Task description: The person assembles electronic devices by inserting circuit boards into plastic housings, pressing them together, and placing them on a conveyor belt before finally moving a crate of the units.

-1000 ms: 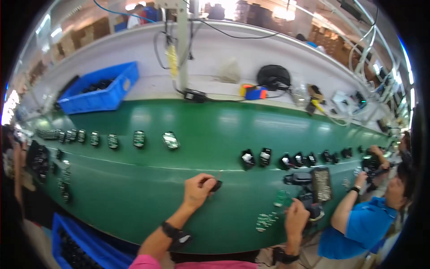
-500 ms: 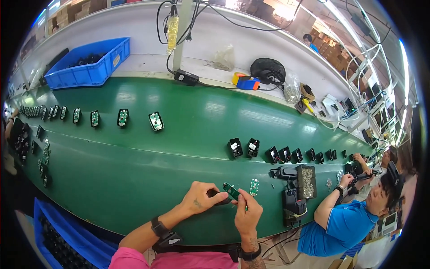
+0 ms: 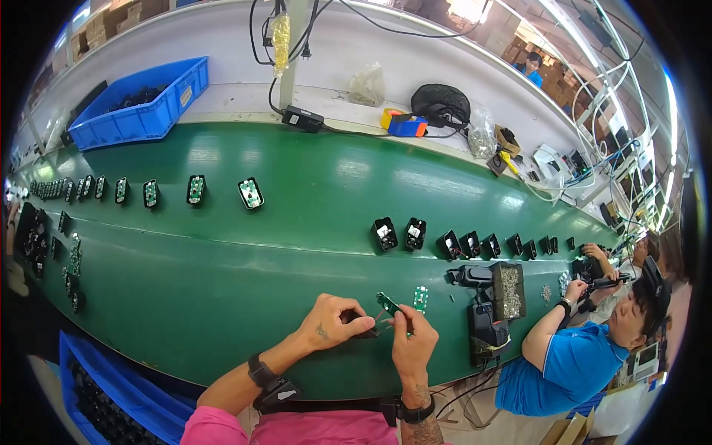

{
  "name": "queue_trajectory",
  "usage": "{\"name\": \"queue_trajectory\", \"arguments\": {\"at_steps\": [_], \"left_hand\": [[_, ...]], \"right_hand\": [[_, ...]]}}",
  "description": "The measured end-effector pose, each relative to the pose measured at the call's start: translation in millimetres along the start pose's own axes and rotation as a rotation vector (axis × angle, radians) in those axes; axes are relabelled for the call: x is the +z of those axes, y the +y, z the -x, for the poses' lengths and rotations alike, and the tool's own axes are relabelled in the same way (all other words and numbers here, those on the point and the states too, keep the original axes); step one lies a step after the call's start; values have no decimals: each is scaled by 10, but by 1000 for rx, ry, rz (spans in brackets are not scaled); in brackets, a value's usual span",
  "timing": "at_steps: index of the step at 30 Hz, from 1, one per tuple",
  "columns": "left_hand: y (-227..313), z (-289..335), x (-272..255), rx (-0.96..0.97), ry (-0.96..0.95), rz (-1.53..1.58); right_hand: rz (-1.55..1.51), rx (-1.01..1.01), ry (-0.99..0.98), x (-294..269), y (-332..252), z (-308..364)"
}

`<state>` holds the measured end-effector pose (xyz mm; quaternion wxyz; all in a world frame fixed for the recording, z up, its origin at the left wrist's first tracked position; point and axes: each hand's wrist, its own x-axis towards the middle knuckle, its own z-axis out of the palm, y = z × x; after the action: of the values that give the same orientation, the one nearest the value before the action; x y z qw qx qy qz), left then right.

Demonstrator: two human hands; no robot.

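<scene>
- Circuit board (image 3: pixel 387 304), green and tilted, sits just below and right of the frame's centre; my right hand (image 3: pixel 414 345) has it pinched by its lower end, thumb and fingers together on it
- Over to my left hand (image 3: pixel 334 324), a touch left of that; it's closed around a dark case (image 3: pixel 367 332), mostly hidden by my fingers; thin wires (image 3: pixel 383 319) show in the small gap between case and board
- Just right of the pinched board, another green board (image 3: pixel 420 299) lies on the green table (image 3: pixel 222 311)
- Right of centre, a row of open black cases (image 3: pixel 414 233) runs off toward the right edge; below them stand a black device (image 3: pixel 486 326) and a tray of greyish bits (image 3: pixel 509 293)
- Across to the left, cases with boards inside (image 3: pixel 251 193) line up toward the left edge; a blue bin (image 3: pixel 141 122) sits upper left, a blue crate (image 3: pixel 111 393) lower left
- Lower right, a co-worker in a blue shirt (image 3: pixel 567 363), both arms out over the table
</scene>
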<state>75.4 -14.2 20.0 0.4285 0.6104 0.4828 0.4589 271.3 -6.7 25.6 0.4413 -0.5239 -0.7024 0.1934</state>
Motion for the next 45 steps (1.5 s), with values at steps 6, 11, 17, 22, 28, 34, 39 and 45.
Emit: {"name": "queue_trajectory", "arguments": {"at_steps": [6,11,17,22,28,34,39,45], "left_hand": [[-3,-4,36,-94,48,3],[-52,-21,9,-96,29,-47],[-30,-18,60,-54,73,203],[-51,-63,126,-184,-110,834],[-22,-48,27,-339,-214,990],[-65,-50,74,-250,-137,724],[-97,-34,130,-226,-161,630],[-108,-23,147,-198,-194,552]], "right_hand": [[-203,26,17,-33,-87,10],[-144,-70,-40,-77,-159,8],[-63,-237,-73,-86,-144,-41],[-103,-251,-126,-129,-26,-81],[34,-377,-168,-190,23,-127],[89,-325,-143,-129,-138,-124],[-404,225,-235,-52,-188,-138],[-467,335,-257,40,-201,-136]]}}
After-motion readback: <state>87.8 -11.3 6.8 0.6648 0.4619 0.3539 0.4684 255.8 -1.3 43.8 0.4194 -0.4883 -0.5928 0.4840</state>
